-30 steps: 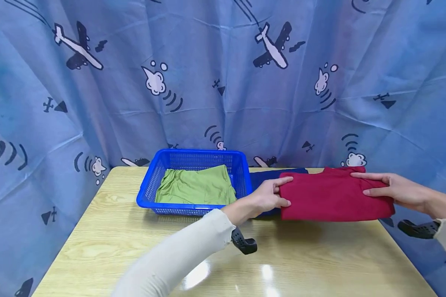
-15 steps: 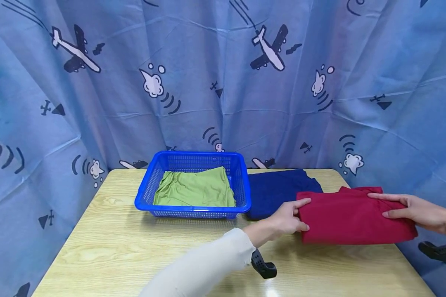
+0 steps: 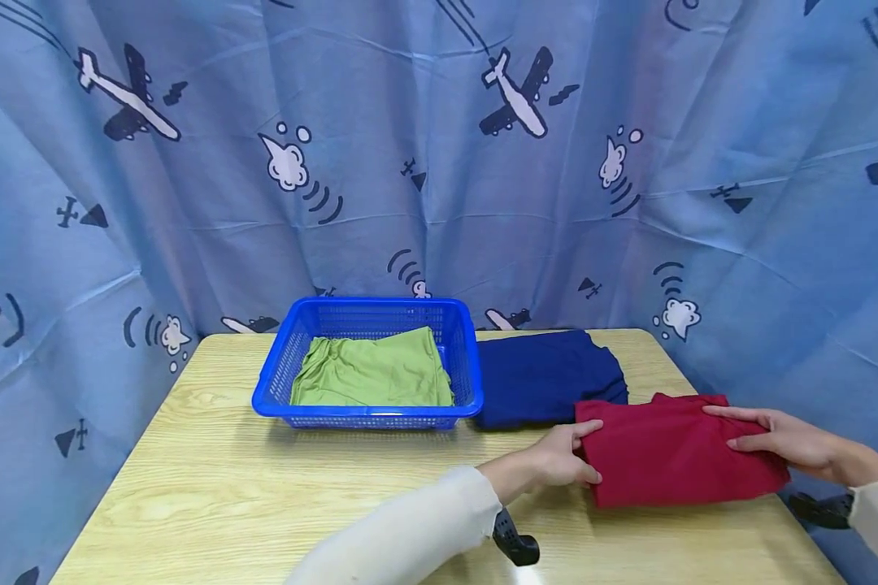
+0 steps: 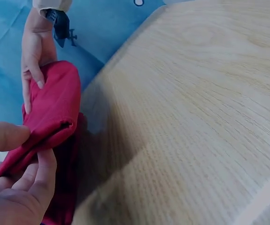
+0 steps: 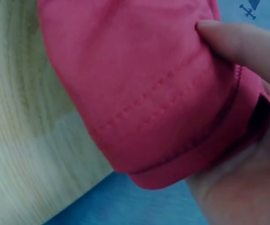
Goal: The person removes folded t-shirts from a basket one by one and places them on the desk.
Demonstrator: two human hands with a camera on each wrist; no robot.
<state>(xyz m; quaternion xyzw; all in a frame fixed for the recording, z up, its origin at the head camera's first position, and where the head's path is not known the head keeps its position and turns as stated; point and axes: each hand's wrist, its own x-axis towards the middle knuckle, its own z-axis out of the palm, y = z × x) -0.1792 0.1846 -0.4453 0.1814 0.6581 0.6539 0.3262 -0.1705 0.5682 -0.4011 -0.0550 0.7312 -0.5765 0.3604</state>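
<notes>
Showing stitching (image 5: pixel 143 100), folded red cloth (image 3: pixel 676 459)

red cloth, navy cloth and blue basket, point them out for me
Red cloth (image 3: pixel 676 455), head view, middle of its upper face
Navy cloth (image 3: pixel 544 375), head view, middle of its top
Blue basket (image 3: pixel 369 411), head view, front rim

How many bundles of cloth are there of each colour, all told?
Green bundle, in the blue basket: 1
Navy bundle, on the table: 1
Red bundle, held by the left hand and right hand: 1
Total: 3
</notes>
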